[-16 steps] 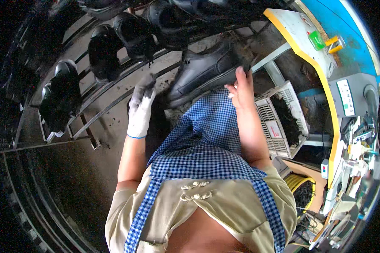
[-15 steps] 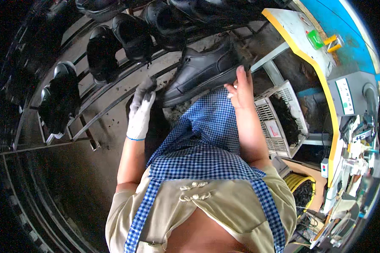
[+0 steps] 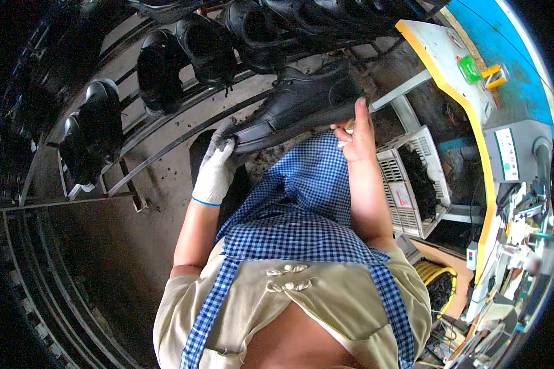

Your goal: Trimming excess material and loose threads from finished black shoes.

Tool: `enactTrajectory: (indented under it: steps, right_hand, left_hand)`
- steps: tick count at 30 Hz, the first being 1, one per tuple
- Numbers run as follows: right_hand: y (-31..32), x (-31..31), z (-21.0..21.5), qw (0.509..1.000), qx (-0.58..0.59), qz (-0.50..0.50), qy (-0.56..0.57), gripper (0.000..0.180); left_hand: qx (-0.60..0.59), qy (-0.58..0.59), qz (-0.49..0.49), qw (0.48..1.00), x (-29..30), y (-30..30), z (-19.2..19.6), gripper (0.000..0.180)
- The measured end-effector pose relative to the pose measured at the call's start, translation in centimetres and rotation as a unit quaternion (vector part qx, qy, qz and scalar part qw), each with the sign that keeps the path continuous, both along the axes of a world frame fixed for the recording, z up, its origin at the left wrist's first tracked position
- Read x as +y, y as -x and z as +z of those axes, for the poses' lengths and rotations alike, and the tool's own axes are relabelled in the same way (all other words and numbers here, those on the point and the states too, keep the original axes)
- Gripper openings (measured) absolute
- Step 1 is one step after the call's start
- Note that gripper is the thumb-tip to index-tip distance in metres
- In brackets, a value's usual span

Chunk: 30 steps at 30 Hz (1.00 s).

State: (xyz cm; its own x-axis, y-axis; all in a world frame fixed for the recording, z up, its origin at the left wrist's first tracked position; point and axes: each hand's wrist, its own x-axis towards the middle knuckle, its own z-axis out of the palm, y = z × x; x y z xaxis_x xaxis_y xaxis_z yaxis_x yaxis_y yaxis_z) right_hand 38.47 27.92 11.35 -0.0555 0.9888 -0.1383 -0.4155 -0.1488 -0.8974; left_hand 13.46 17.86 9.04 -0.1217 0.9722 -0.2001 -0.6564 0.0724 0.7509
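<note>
Shoe of black leather [image 3: 295,101]: support evenly with white-gloved left hand [image 3: 218,163] clamped on toe and bare right hand [image 3: 358,136], grip unclear.

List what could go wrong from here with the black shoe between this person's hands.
1. The gloved left hand is at the toe of the black shoe; whether the bare right hand supports the heel end is unclear, so a loose toe grip might let it tip.
2. The glove's fingers look dark and dirty, which could smudge the blue checked apron close by.
</note>
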Motion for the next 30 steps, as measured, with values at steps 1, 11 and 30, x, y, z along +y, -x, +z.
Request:
enactTrajectory:
  steps: [1, 11, 30]
  right_hand:
    - [-0.2, 0.0, -0.1, 1.0, -0.004, 0.006, -0.004, 0.046]
    - [-1.5, -0.6, -0.2, 0.993, -0.081, 0.059, -0.06, 0.042]
    - [-0.7, -1.3, 2.5, 0.984, -0.048, 0.078, -0.152, 0.068]
  left_hand:
    - [-0.001, -0.002, -0.002, 1.0, 0.0, 0.0, 0.1, 0.048]
    - [-0.017, 0.024, 0.012, 1.0, 0.5, 0.5, -1.2, 0.048]
    - [-0.075, 0.027, -0.046, 0.996, -0.2, 0.7, -2.3, 0.045]
